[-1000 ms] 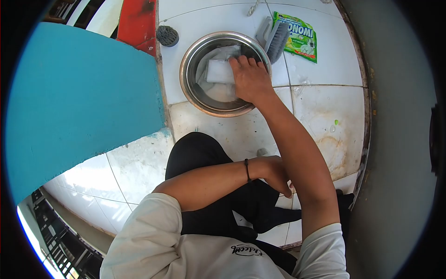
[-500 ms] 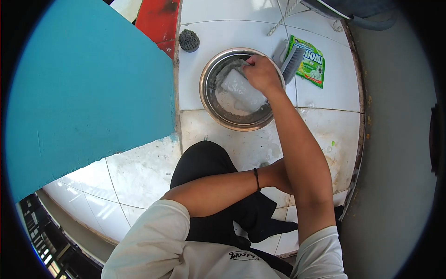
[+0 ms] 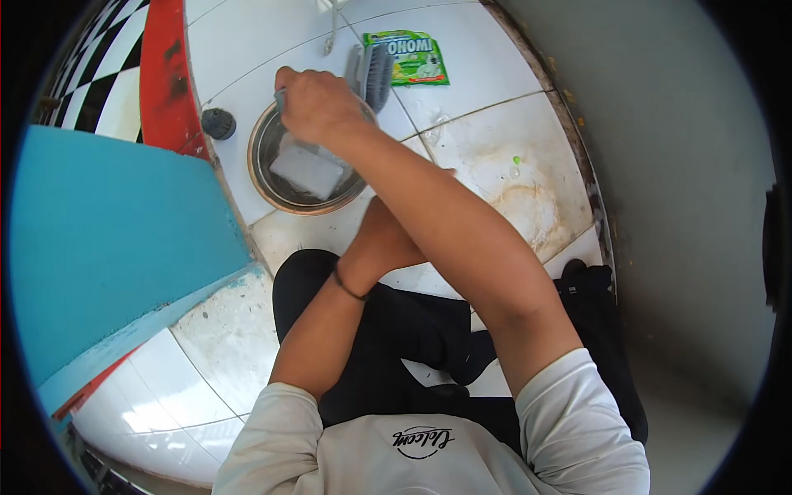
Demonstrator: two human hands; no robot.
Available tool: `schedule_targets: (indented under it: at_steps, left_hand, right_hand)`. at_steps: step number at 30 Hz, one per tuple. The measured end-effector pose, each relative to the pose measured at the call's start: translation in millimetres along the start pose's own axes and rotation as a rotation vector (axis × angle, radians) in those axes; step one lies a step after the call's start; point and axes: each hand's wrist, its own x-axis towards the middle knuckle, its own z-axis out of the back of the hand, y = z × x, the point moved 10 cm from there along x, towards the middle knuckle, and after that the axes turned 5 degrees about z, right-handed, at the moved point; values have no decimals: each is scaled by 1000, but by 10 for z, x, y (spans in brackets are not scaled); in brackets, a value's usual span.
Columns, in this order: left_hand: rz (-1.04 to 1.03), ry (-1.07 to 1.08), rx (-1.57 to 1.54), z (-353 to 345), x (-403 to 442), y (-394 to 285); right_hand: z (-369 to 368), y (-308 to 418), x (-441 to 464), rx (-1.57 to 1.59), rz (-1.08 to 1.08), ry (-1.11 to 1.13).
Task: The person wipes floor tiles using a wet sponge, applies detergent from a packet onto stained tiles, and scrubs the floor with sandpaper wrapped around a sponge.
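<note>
A round metal bowl (image 3: 257,165) stands on the tiled floor, with a folded white cloth (image 3: 307,171) lying wet inside it. Over the bowl's upper rim, my right hand (image 3: 320,106) is closed on a greyish, wet-looking edge of cloth; its link to the folded part is hidden beneath the hand. My left hand (image 3: 392,235) is below and right of the bowl, partly covered by my right forearm. A stretched fingertip shows past that forearm, and nothing is visible in this hand. Beside the bowl's upper right is a grey brush (image 3: 378,78).
A green packet (image 3: 410,59) lies just right of the brush. Left of the bowl sits a dark round scrubber (image 3: 219,123). A blue block (image 3: 124,239) borders the left side, a grey wall (image 3: 660,165) the right. White rope hangs near the top.
The view has shifted, moving the bowl leftward in the picture. My right hand has moved to the bowl's upper rim, lifting a cloth edge. My left hand has come forward, nearer the bowl.
</note>
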Motion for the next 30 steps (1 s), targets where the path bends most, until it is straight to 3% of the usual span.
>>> schedule_targets:
  at_steps: [1, 2, 3, 4, 6, 8, 10, 12, 15, 16, 19, 22, 25, 28, 29, 30]
  left_hand:
    - [-131, -78, 398, 225, -38, -289]
    - [82, 75, 622, 377, -108, -151]
    - [98, -85, 649, 673, -155, -173]
    - [285, -188, 540, 1020, -224, 52]
    - [350, -611, 478, 1573, -233, 123]
    - [172, -714, 184, 1623, -51, 624]
    - [157, -710, -187, 1683, 87, 887]
    - [311, -574, -629, 1574, 223, 1195]
    - [350, -626, -602, 1514, 222, 1438]
    - [377, -678, -719, 1487, 193, 1453]
    - [251, -766, -904, 1488, 192, 1284]
    - [91, -563, -980, 1345, 323, 1116]
    - [372, -654, -161, 1284, 332, 1248]
    - [360, -828, 472, 1325, 262, 953]
    - [340, -880, 731, 1323, 258, 810]
    - [391, -967, 638, 1403, 168, 826]
  right_hand:
    - [22, -30, -40, 78, -49, -1]
    - [36, -76, -69, 161, -92, -1]
    - [78, -94, -99, 228, -97, -18]
    - [118, -108, -126, 293, -97, -30]
    - [226, -115, -155, 447, -88, -84]
    - [334, -104, -183, 633, -76, -169]
    - [329, -136, -193, 767, -92, -201]
    - [292, -227, -208, 941, -109, -247]
    - [94, -442, -207, 1017, -151, -302]
    - [67, -530, -286, 952, -240, -270]
    - [-338, -824, -295, 867, -440, -214]
    - [-802, -869, -545, 1498, -825, -126]
    - [-932, -673, -563, 1910, -854, -54]
    - [-1087, -468, -305, 2167, -595, 173]
    - [-1069, -544, -269, 2035, -564, 52]
    - [-1044, -589, -258, 1898, -534, -63]
